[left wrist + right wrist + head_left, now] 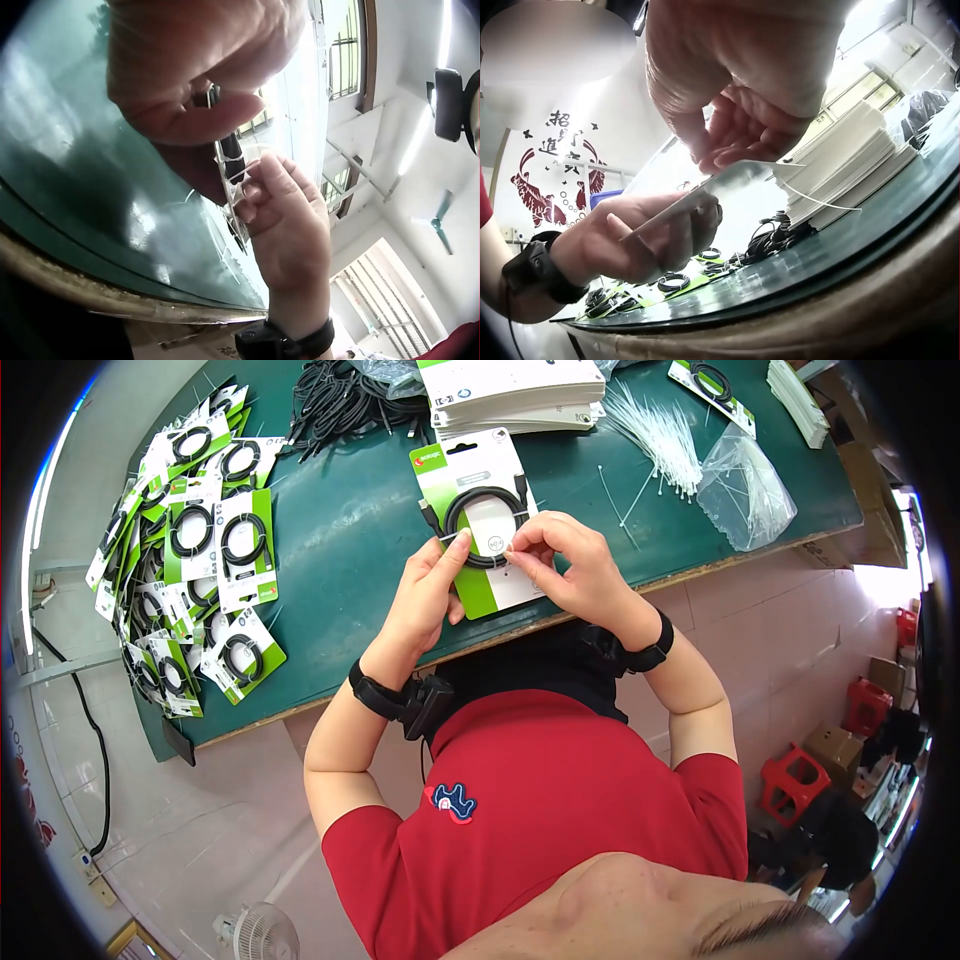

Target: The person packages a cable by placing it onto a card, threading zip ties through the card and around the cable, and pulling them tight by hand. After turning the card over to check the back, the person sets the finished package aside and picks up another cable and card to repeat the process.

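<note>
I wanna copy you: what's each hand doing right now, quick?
Left hand: closed, holding the green-and-white cable card.
Right hand: closed, pinching a white zip tie at the black cable coil.

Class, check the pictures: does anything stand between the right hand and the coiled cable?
Nothing visible does. The right hand pinches a white tie at the lower edge of the cable; the left hand grips the card by its left side, out of the way.
</note>
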A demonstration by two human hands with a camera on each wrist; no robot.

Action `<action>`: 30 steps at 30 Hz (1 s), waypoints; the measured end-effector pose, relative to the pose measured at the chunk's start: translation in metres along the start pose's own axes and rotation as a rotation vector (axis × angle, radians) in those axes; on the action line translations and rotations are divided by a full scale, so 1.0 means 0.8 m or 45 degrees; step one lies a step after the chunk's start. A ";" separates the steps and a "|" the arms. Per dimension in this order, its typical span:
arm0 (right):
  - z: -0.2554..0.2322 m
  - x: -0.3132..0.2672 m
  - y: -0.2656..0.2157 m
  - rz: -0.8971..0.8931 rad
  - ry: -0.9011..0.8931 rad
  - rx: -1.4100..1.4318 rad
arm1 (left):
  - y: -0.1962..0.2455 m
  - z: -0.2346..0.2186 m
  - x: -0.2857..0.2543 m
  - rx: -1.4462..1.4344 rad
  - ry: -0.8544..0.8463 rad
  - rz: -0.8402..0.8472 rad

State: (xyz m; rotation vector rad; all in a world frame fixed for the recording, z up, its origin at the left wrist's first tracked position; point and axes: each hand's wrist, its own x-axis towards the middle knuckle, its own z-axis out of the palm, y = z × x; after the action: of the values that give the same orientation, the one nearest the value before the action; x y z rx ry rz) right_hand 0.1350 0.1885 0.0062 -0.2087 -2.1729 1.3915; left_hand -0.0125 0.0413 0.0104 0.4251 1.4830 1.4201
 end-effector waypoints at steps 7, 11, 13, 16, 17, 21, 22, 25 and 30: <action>0.003 0.000 -0.002 -0.130 0.045 -0.072 | -0.001 0.001 0.002 -0.143 0.021 -0.038; 0.004 0.000 0.000 -0.143 0.047 -0.057 | -0.006 0.002 0.004 -0.177 0.053 -0.036; 0.003 0.000 0.001 -0.100 0.063 -0.010 | -0.011 -0.001 0.006 -0.129 0.054 -0.001; 0.003 -0.001 0.002 -0.076 0.069 0.006 | -0.017 0.002 0.005 -0.118 0.065 0.003; 0.003 -0.001 0.002 -0.078 0.070 0.001 | -0.017 0.003 0.004 -0.110 0.070 0.006; 0.002 -0.002 0.002 -0.097 0.051 -0.032 | -0.010 0.005 -0.001 -0.062 0.050 0.014; 0.002 -0.001 0.001 -0.107 0.042 -0.045 | -0.010 0.004 -0.001 -0.063 0.050 0.013; 0.002 -0.002 0.000 -0.118 0.030 -0.045 | -0.011 0.002 -0.001 -0.072 0.028 0.021; 0.002 -0.003 -0.003 -0.177 0.043 -0.085 | -0.011 0.001 0.000 -0.048 0.031 0.032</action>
State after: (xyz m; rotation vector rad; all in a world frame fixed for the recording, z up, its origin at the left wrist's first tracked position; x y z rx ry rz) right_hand 0.1362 0.1850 0.0070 -0.1023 -2.1641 1.2315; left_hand -0.0085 0.0394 0.0030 0.4052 1.4731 1.4751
